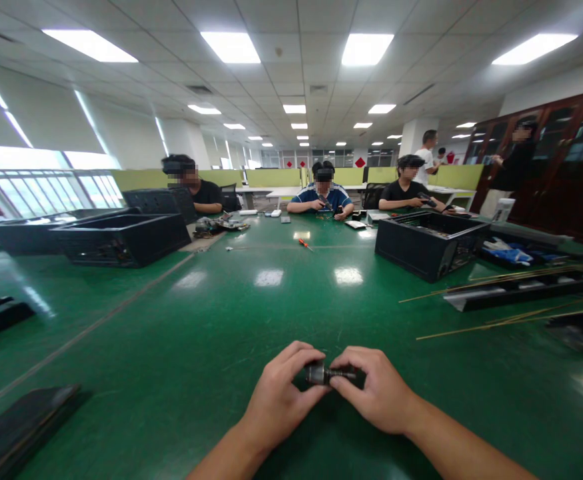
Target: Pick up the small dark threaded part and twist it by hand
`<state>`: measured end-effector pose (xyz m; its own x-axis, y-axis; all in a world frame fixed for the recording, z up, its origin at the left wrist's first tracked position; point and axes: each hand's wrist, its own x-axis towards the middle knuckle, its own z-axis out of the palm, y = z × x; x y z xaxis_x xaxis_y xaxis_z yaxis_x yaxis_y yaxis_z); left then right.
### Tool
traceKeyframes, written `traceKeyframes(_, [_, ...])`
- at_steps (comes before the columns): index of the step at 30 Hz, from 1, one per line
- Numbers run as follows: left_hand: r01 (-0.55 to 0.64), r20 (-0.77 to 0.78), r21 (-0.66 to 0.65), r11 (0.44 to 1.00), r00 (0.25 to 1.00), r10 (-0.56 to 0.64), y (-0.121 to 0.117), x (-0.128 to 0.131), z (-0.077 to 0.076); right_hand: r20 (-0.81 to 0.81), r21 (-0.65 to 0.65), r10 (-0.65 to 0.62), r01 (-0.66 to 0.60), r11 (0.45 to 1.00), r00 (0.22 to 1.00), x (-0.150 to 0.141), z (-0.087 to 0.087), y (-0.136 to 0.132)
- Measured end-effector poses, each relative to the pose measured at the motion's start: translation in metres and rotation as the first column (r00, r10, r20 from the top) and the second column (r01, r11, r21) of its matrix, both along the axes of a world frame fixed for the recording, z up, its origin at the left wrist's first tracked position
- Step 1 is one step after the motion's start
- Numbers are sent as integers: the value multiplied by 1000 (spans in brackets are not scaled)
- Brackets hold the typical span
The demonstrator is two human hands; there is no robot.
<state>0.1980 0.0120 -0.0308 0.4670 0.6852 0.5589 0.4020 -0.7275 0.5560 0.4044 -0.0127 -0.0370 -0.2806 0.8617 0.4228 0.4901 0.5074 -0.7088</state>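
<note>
Over the green table, close to its near edge, both my hands hold a dark cylindrical metal part. Its thick, shiny end sits between the thumb and fingers of my left hand. A narrower, ridged shaft runs to the right from that end. My right hand pinches this shaft between thumb and forefinger, and its far end is partly hidden by the fingers. The part lies roughly level, and its exact kind cannot be made out.
An orange-handled screwdriver lies mid-table. Black computer cases stand left and right. Thin brass-coloured rods and black metal rails lie at right. A dark flat panel is near left. Several people sit or stand beyond.
</note>
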Motion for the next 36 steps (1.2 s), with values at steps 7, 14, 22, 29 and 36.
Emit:
traceKeyframes(7, [-30,0,34,999,1000,30,0,0,3,3,6,-7,7,1000,1000,2,2,1])
traceKeyframes(14, [-24,7,54,998,1000,24,-1,0,5,-17,7,-11,11,1000,1000,2,3,1])
traceKeyframes(22, [-27,3,48,998,1000,27,1,-2,2,7,-30,8,-8,1000,1000,4,2,2])
traceKeyframes(29, [-38,2,55,998,999,37,2,-4,3,10,6,-14,14,1000,1000,5,1,3])
traceKeyframes(36, [-41,17,81,996,999,40,3,-6,3,-9,33,-16,16,999,1000,8,-1,5])
